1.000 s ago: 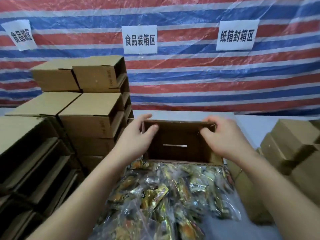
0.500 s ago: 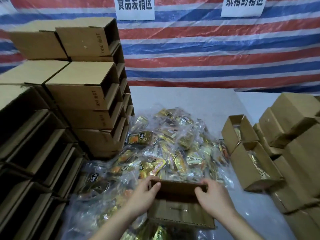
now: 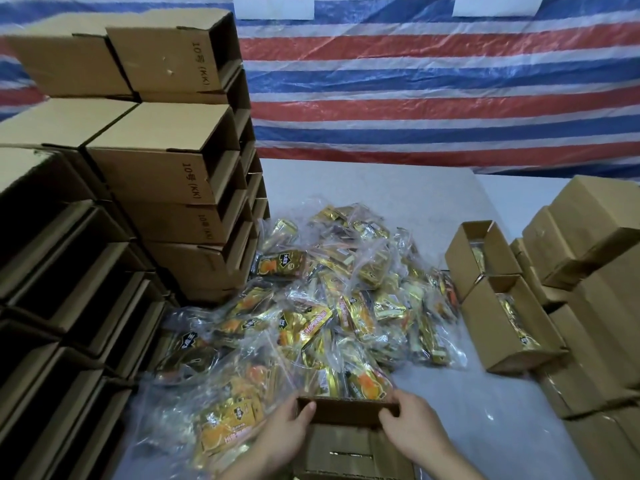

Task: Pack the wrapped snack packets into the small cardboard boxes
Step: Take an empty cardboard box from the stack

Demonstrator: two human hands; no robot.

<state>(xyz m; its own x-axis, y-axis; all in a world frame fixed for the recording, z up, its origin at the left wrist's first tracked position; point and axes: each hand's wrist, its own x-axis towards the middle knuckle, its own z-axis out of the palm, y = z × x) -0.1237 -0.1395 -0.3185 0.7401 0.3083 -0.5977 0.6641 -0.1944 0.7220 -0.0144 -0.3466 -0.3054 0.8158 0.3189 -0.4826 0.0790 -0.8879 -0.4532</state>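
An open box (image 3: 348,441) is held by both hands, the left hand (image 3: 284,433) and right hand (image 3: 412,433) with fingers curled over its far edge. The snack packets (image 3: 332,306) are piled on the desk (image 3: 398,188) just beyond that edge, equally near both hands.

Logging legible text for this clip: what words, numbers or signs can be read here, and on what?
"10号 (KK)": side of top stacked box.
"10号 (KK)": side of the stacked box below.
Third box down: same kind of print, too blurred to confirm.
Two white wall signs: cut off by the frame, unreadable.
Snack packets: printed labels too blurred to read.
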